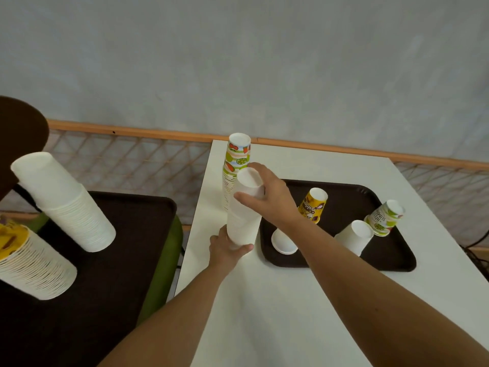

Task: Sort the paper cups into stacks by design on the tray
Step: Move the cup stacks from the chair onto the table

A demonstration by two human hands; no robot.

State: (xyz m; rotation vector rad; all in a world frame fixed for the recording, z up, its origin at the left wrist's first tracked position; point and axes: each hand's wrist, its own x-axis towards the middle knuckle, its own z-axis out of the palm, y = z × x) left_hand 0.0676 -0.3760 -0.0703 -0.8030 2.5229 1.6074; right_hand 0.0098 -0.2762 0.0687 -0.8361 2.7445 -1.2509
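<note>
The tall stack of plain white cups [243, 221] is held upright on the white bench [291, 313], just left of the dark tray [391, 258]; the left hand [227, 247] curls round its base and the right hand [267, 197] grips its top cup. A fruit-print stack [236, 160] stands close behind. On the tray sit upturned a white cup [354, 235], a yellow cup [313, 205] with unclear lettering, and a fruit cup [385, 218] showing inverted "SUM"
</note>
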